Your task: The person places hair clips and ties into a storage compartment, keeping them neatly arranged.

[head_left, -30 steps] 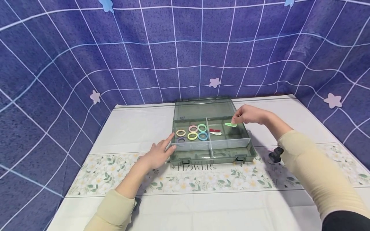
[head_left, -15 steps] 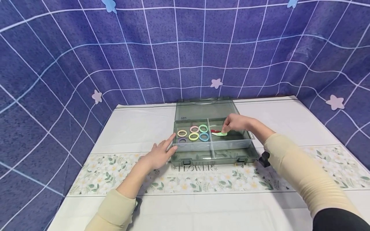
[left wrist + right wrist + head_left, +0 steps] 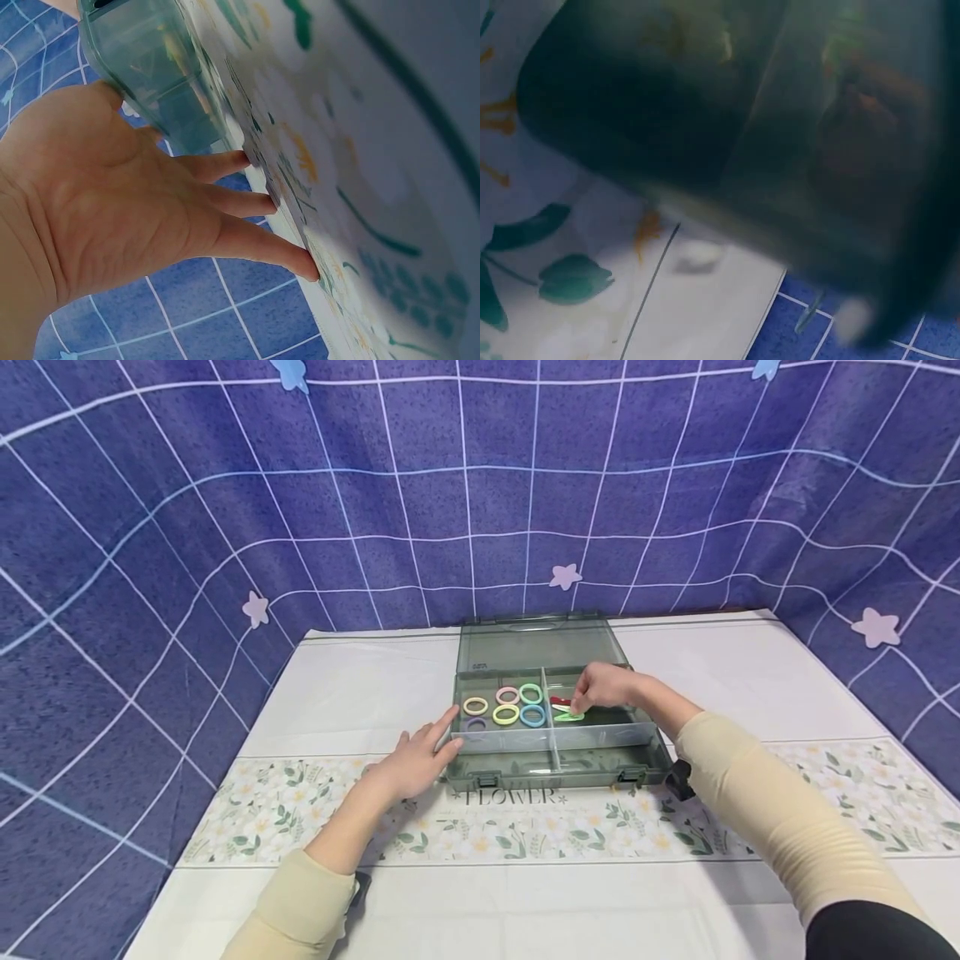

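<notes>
A translucent grey-green storage box lies with its lid raised at the back. Inside its right compartment my right hand pinches a green hair clip by its right end, low over the compartment floor. Just behind that clip lie a white hair clip and a red hair clip. Fingers spread, my left hand touches the box's left side; the left wrist view shows several fingertips resting on the tablecloth. Seen through the blurred box wall in the right wrist view, my right hand is dim.
Several hair ties fill the left compartment, among them a yellow one and a blue one. A divider parts the two sides. The raised lid leans toward the blue grid curtain. A flowered white cloth covers the table.
My right hand has carried the green hair clip leftward and toward the front of the compartment, from the far right to beside the white clip. The left hand has stayed at the box.
</notes>
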`<state>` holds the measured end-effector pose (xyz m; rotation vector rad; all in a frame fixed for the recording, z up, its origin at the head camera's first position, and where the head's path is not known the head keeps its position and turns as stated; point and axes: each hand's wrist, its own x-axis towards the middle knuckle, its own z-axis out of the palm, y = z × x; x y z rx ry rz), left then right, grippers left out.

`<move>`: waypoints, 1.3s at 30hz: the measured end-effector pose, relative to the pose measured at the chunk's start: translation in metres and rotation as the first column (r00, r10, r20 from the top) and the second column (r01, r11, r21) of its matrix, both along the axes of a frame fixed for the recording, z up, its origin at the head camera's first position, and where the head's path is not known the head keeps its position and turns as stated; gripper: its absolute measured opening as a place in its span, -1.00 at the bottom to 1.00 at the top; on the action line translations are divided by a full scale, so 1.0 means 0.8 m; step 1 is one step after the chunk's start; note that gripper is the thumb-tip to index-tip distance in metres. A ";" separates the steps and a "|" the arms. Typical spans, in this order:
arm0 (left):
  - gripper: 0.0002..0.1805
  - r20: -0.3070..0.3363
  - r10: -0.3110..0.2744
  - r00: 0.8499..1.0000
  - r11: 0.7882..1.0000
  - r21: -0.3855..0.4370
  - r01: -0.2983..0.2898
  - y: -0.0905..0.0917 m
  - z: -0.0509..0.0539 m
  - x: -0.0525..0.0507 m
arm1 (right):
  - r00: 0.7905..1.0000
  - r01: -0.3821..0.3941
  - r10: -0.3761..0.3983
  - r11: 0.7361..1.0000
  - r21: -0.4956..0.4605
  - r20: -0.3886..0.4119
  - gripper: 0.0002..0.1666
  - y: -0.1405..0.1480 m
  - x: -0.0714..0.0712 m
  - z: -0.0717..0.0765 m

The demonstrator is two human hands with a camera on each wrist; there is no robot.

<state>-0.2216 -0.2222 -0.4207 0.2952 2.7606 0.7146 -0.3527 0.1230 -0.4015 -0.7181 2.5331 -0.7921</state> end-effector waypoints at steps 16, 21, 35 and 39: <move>-0.28 -0.011 -0.011 1.000 1.000 -0.004 0.011 0.005 0.002 -0.001 | 1.000 0.017 -0.017 0.999 0.032 -0.013 -0.90 0.001 0.001 -0.008; -0.28 -0.002 0.007 1.000 1.000 -0.022 -0.007 0.006 0.002 -0.001 | 0.999 0.031 -0.031 0.999 -0.009 -0.033 -0.91 0.004 0.001 -0.009; -0.28 0.012 0.018 1.000 1.000 -0.020 -0.018 0.003 0.002 0.000 | 0.990 0.117 -0.129 0.974 -0.196 -0.050 -0.87 0.048 0.011 0.008; -0.29 0.015 0.020 1.000 1.000 -0.023 -0.020 0.002 0.002 0.000 | 0.977 0.183 -0.206 0.941 -0.283 -0.053 -0.84 0.071 0.016 0.020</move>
